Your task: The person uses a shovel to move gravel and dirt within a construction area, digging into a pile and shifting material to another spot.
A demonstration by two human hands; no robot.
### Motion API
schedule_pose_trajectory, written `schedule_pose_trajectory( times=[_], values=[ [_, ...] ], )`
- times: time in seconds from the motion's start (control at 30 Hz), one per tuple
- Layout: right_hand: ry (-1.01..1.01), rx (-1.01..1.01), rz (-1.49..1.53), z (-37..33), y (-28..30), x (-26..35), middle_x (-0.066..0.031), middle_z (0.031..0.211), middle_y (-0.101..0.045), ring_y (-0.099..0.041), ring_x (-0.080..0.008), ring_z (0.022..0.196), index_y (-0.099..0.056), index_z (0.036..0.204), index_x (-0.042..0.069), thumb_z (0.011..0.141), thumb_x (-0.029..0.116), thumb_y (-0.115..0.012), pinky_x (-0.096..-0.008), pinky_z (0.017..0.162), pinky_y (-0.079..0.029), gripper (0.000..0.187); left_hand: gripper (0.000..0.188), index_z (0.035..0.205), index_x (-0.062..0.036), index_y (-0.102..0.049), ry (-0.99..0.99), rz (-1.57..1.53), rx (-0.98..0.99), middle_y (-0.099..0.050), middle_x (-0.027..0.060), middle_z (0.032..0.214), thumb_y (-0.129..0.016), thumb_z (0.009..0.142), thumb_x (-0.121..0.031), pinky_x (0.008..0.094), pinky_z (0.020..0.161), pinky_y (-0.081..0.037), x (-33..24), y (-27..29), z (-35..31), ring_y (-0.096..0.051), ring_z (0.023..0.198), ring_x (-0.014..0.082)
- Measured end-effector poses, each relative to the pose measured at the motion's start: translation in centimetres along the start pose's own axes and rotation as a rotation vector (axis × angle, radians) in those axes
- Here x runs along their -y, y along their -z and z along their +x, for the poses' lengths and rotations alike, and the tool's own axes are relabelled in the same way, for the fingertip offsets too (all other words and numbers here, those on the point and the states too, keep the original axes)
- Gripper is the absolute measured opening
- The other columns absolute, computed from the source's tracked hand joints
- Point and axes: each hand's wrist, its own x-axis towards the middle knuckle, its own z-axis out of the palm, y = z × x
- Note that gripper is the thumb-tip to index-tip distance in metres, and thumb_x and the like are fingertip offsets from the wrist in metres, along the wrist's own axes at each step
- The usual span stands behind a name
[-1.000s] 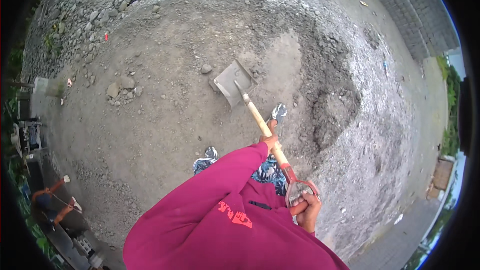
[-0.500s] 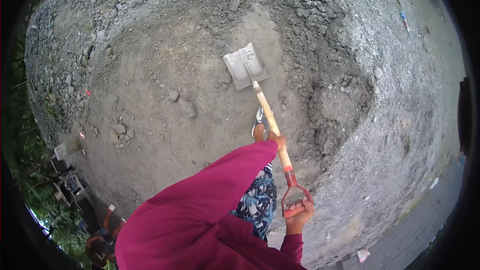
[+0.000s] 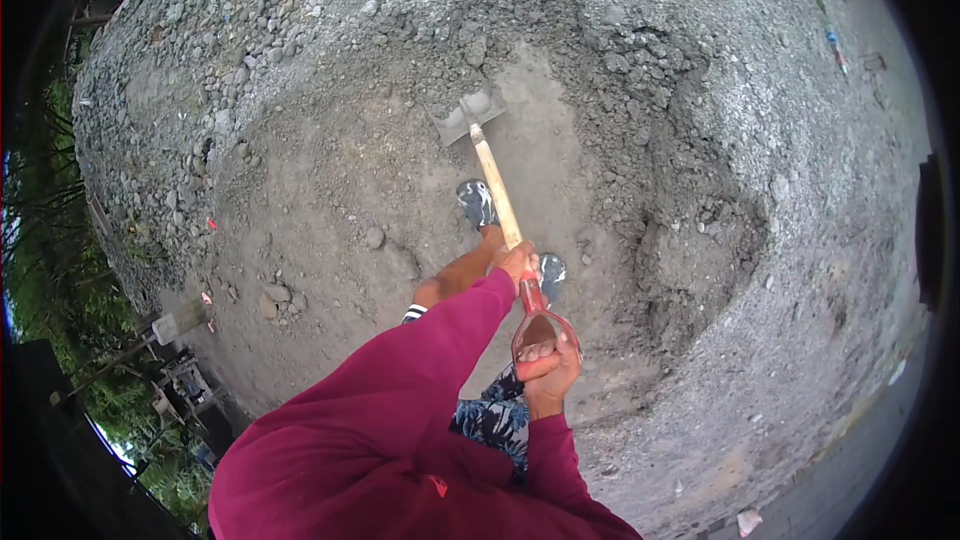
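We had L fingers round shovel shaft, R fingers round D-grip; prob. stiff, front-heavy, best held there.

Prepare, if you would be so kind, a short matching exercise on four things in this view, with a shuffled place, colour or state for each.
Things
1. Left hand
2. Right hand
3. Shovel blade
4. Shorts

Places, colours or states
A. Closed on the red D-shaped grip
B. Dark, with a pale leaf pattern
C. Wrapped around the wooden shaft, next to its red end
D. Grey, at the far end of the shaft

Right pairs: 1-C, 2-A, 3-D, 4-B.
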Motion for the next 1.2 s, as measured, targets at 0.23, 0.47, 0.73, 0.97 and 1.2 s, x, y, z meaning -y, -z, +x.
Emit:
schedule_pose_trajectory(
  times=[0.23,0.47,0.73,0.97,1.2],
  values=[
    [0.061,0.118,0.032,5.4,-9.9,2.4,-0.0050,0.049,-0.047,-0.051,-0.0194,0.041,-0.048,0.060,0.009,0.086,0.026,-0.053,-0.0342,0.042,-0.045,0.032,0.018,0.095,-0.0025,-0.045,0.048,0.005,-0.031,-0.051,0.0079,0.062,-0.055,0.085,-0.014,0.0340,0.039,-0.044,-10.0,-4.6,5.3,-0.049,0.047,0.0191],
    [0.115,0.065,-0.172,14.5,-9.7,11.3,-0.0058,0.053,-0.048,-0.050,-0.0176,0.043,-0.056,0.080,0.001,0.080,0.017,-0.061,-0.0324,0.040,-0.043,0.016,0.030,0.106,-0.0004,-0.042,-0.042,-0.093,0.039,-0.055,0.0131,0.076,-0.056,0.086,-0.018,0.0414,0.053,-0.053,-7.8,-12.7,10.6,-0.057,0.059,0.0250],
    [0.303,-0.283,-0.470,26.7,1.4,9.4,-0.0052,0.057,-0.050,-0.049,-0.0168,0.043,-0.059,0.081,-0.002,0.077,0.012,-0.060,-0.0296,0.039,-0.042,0.014,0.065,0.123,-0.0005,-0.040,0.231,0.226,0.343,-0.053,0.0232,0.119,-0.058,0.083,-0.048,0.0518,0.091,-0.044,-8.8,-6.6,19.9,-0.054,0.108,0.0366],
    [0.176,-0.711,-0.730,28.7,2.1,9.6,-0.0040,0.056,-0.050,-0.049,-0.0160,0.041,-0.064,0.087,0.001,0.078,0.010,-0.057,-0.0296,0.038,-0.039,0.014,0.061,0.120,0.0003,-0.042,-0.079,-0.054,0.051,-0.055,0.0184,0.106,-0.068,0.080,-0.037,0.0475,0.084,-0.049,-19.8,-6.5,33.8,-0.058,0.096,0.0300],
    [0.352,-0.579,-0.805,26.9,0.5,10.2,-0.0048,0.054,-0.052,-0.048,-0.0160,0.037,-0.063,0.083,0.000,0.081,0.011,-0.056,-0.0288,0.035,-0.036,0.013,0.015,0.087,0.0005,-0.051,-0.117,-0.058,-0.244,-0.054,0.0110,0.070,-0.060,0.080,-0.008,0.0395,0.047,-0.051,-19.1,-6.2,35.4,-0.055,0.054,0.0223]
  ],
)
